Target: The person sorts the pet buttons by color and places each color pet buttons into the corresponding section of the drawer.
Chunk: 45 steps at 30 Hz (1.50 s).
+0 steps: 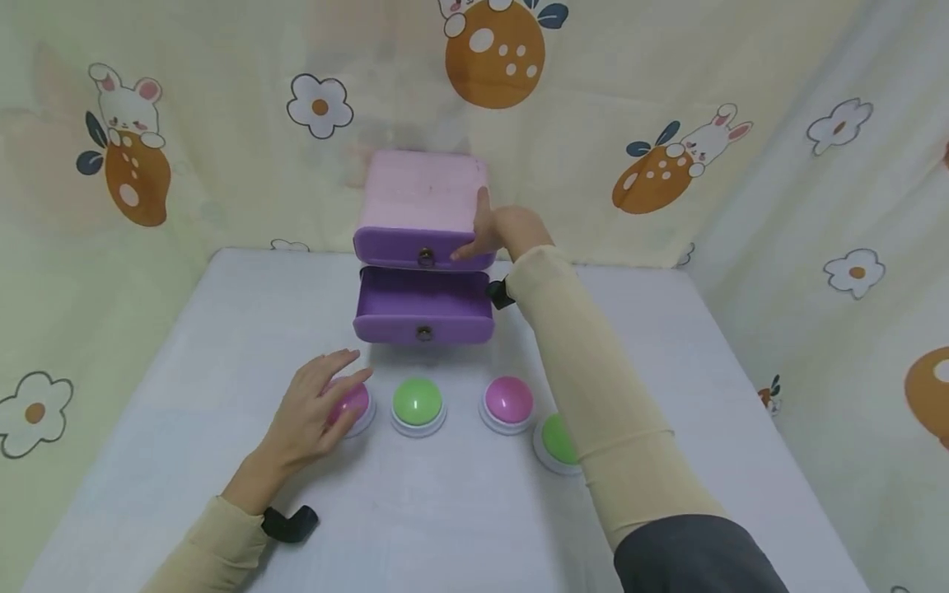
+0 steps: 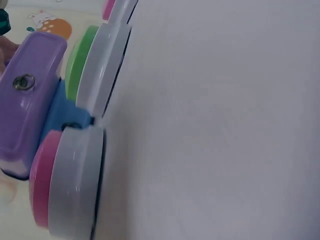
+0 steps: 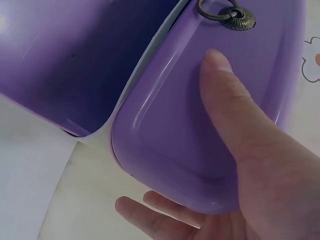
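Observation:
A small chest of drawers [image 1: 426,189], pink on top with purple drawer fronts, stands at the back of the table. Its upper drawer [image 1: 396,245] is closed, and the lower drawer [image 1: 423,329] sticks out with a bare inside. My right hand [image 1: 500,231] grips the right side of the chest, the thumb lying on the upper drawer's front beside the ring pull [image 3: 237,19]. My left hand [image 1: 311,408] has loose, spread fingers over the left pink dome button [image 1: 354,403]; whether they touch it I cannot tell.
A green button [image 1: 417,402], another pink button [image 1: 508,400] and a second green one [image 1: 558,439], partly behind the right sleeve, line the white table [image 1: 445,527]. A blue drawer front [image 2: 62,107] shows beneath the purple one. Patterned cloth [image 1: 245,165] hangs behind.

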Available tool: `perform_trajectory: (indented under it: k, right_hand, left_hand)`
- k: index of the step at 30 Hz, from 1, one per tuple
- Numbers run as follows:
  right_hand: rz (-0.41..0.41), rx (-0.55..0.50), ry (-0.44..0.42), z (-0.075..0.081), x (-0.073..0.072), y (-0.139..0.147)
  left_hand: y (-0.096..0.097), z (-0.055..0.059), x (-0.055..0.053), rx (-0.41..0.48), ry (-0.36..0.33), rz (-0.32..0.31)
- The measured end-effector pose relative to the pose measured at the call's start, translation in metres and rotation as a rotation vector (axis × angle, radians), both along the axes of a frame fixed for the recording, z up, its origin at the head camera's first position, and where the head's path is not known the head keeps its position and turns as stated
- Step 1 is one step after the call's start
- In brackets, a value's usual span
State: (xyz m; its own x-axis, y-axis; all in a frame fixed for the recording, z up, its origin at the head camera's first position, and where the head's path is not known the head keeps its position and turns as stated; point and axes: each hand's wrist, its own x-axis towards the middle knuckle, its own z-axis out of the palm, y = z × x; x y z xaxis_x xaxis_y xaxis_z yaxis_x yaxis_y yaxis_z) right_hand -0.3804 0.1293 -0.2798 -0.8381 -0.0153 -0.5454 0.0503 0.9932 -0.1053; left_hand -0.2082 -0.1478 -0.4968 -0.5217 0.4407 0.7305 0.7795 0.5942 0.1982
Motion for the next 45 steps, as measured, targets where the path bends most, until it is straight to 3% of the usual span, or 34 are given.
perform_trajectory:
  k: [6, 14, 18, 24, 29, 32, 39, 45]
  right_hand:
    - [-0.026, 0.005, 0.019, 0.008, 0.001, 0.003]
    - [-0.007, 0.013, -0.002, 0.002, 0.000, -0.001]
    - [-0.010, -0.005, 0.001, -0.001, 0.000, -0.003]
    - [-0.006, 0.008, -0.008, -0.001, -0.001, -0.004]
    - [-0.017, 0.015, -0.015, 0.001, -0.001, -0.003]
    - [-0.017, 0.022, -0.009, 0.004, -0.001, -0.002]
    - [0.011, 0.029, 0.008, 0.006, -0.004, 0.000]
    - [-0.014, -0.001, -0.003, 0.000, -0.002, 0.001]
  left_hand:
    - [-0.017, -0.003, 0.007, -0.248, -0.254, 0.049]
    - [-0.015, -0.005, 0.019, -0.386, -0.386, 0.078]
    - [-0.015, -0.008, 0.022, -0.428, -0.364, 0.098]
    - [-0.013, -0.011, 0.023, -0.419, -0.262, 0.093]
    - [-0.010, -0.012, 0.023, -0.403, -0.221, 0.083]
    - [-0.008, -0.008, 0.022, -0.383, -0.222, 0.078]
    - [-0.005, -0.003, 0.022, -0.378, -0.298, 0.116]
    - [-0.005, -0.006, 0.026, -0.376, -0.269, 0.114]
